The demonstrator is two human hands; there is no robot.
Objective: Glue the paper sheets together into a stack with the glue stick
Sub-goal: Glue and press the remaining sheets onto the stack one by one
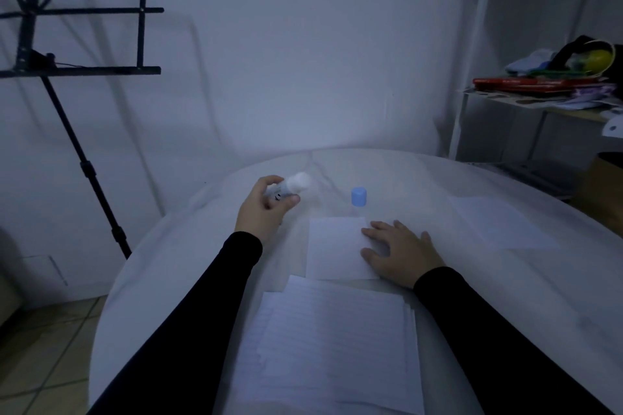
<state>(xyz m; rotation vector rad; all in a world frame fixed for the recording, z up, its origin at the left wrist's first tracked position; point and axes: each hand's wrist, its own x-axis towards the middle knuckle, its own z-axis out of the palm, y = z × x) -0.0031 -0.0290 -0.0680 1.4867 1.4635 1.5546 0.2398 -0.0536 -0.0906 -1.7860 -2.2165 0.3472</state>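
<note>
A: Where's the glue stick [290, 188]?
B: Uncapped, gripped in the left hand [264, 209], left of the small sheet [337, 248].
A: The right hand [397, 251]?
B: Flat on that sheet's right edge, fingers straight. The cap [358, 196] stands just behind; a paper pile [333, 344] lies in front.

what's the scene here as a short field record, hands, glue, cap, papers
left hand: holds the glue stick, uncapped, raised off the table
right hand: flat on the small sheet
blue cap: upright on the table, beyond the small sheet
lined paper pile: nearest the person
lone sheet: far right
table: round, white cloth
</note>
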